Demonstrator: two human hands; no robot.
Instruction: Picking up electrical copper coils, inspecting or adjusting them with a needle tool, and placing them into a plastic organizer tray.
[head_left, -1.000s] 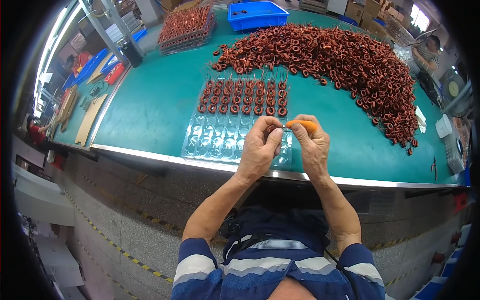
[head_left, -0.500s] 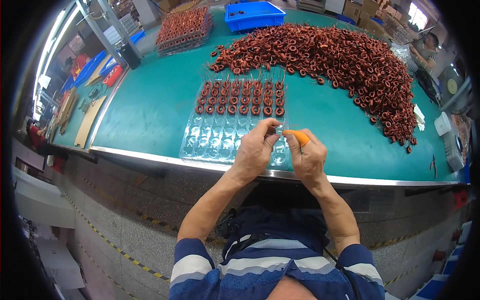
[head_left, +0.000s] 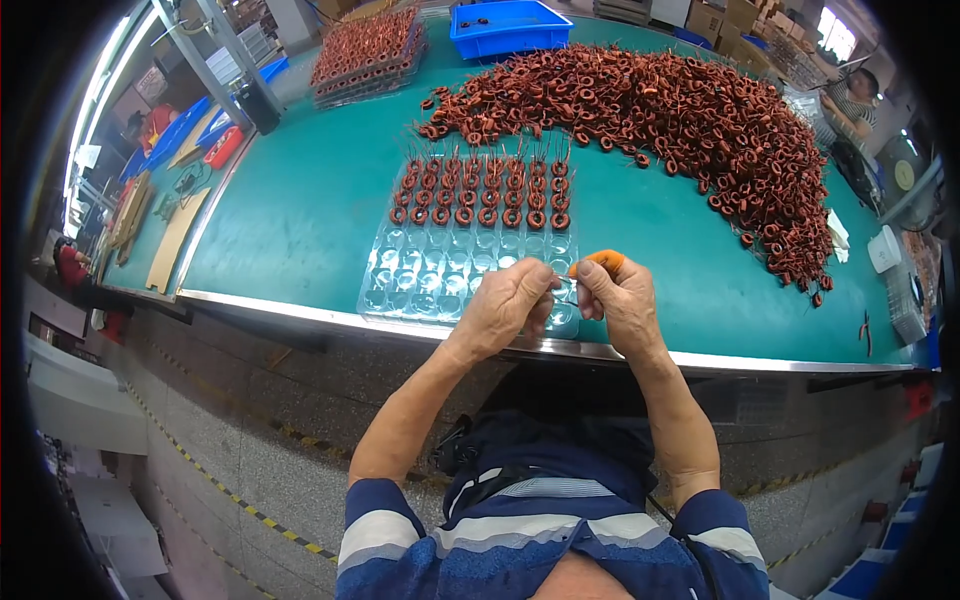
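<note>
Over the near right corner of a clear plastic tray [head_left: 376,292], my left hand [head_left: 505,308] is closed in a pinch on a small copper-wound ring coil, mostly hidden by the fingers. Close on its right, my right hand [head_left: 622,305] also pinches, thumb against a forefinger in an orange finger cover [head_left: 600,262]. Thin wire ends seem to run between the fingertips. In the tray's far rows stand several reddish ring coils [head_left: 464,215] with their wire leads pointing up. The tray's nearer rows show bare round pockets.
A large heap of ring coils [head_left: 680,120] curves across the green table [head_left: 290,220] from back to right. Behind are stacked filled trays [head_left: 365,60] and a blue bin [head_left: 510,38]. Pliers [head_left: 867,335] lie far right. Another person [head_left: 852,105] sits beyond the heap.
Both hands have rolled and drawn slightly nearer to me. My orange-covered finger, earlier stretched toward the left hand, is now bent over the thumb. Wire ends that stuck out hardly show now.
</note>
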